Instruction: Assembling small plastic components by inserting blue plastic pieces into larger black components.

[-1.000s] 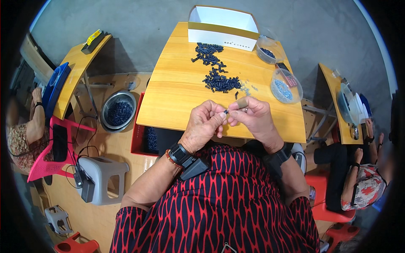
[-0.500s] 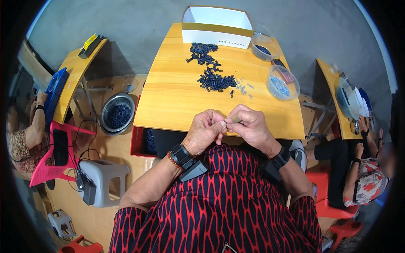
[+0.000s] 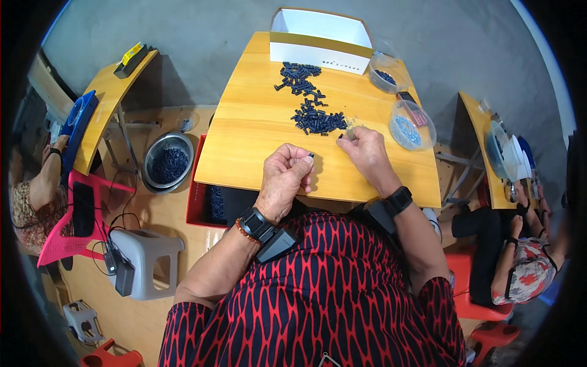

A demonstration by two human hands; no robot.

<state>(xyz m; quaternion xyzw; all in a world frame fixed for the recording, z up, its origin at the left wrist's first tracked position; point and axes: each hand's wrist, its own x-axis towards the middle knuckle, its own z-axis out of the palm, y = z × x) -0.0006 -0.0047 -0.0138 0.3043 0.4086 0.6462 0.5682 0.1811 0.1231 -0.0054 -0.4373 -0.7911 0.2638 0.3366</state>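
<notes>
My left hand (image 3: 286, 177) is raised over the near edge of the yellow wooden table (image 3: 257, 122), pinching a small dark piece (image 3: 310, 155) between thumb and fingertips. My right hand (image 3: 364, 150) reaches out onto the table, its fingertips on another small dark piece (image 3: 340, 136) at the edge of a pile of dark blue parts (image 3: 318, 119). A second pile of the same parts (image 3: 296, 77) lies further back. Both wrists wear black bands.
A white open box (image 3: 321, 30) stands at the table's far edge. Two clear bowls (image 3: 411, 124) (image 3: 383, 70) sit at the right. A metal bowl of dark parts (image 3: 167, 162), a red crate (image 3: 199, 189) and a grey stool (image 3: 147, 260) are on the left. People work on either side.
My hands were together in front of me; now they have parted. The right hand has reached forward to the pile, while the left stays up holding its piece.
</notes>
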